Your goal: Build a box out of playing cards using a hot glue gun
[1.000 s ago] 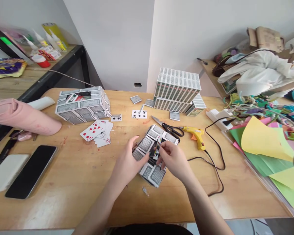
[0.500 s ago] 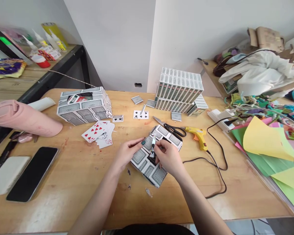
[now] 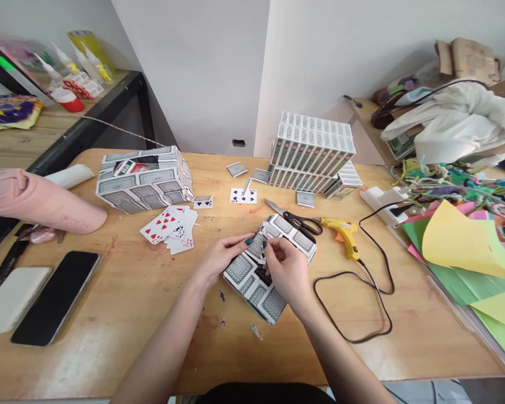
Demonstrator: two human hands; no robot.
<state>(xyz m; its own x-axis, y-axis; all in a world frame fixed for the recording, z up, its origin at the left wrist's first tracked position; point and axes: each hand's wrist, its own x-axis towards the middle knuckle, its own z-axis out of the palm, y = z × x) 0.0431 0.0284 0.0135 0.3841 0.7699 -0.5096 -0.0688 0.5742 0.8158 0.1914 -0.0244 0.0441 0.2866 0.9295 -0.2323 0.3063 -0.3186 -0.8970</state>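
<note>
A box covered in grey-backed playing cards (image 3: 255, 287) lies at an angle on the table, with a dark opening in its top. My left hand (image 3: 224, 255) grips the box's upper left edge, thumb on top. In my right hand (image 3: 287, 266) a small piece of playing card (image 3: 263, 246) is pinched between thumb and fingers at the opening; some of those fingertips are hidden. Black-handled scissors (image 3: 303, 223) lie just behind the box, beside a yellow glue gun (image 3: 345, 234).
A larger card-covered box (image 3: 145, 182) stands at the back left, near loose cards (image 3: 162, 224). Stacked card packs (image 3: 313, 148) stand at the back. A black phone (image 3: 56, 297) and pink roll (image 3: 46, 199) lie left; coloured paper (image 3: 467, 241) lies right.
My right hand has tilted the small card piece, and its fingers have shifted slightly at the opening. My left hand stays on the box. The view has moved a little.
</note>
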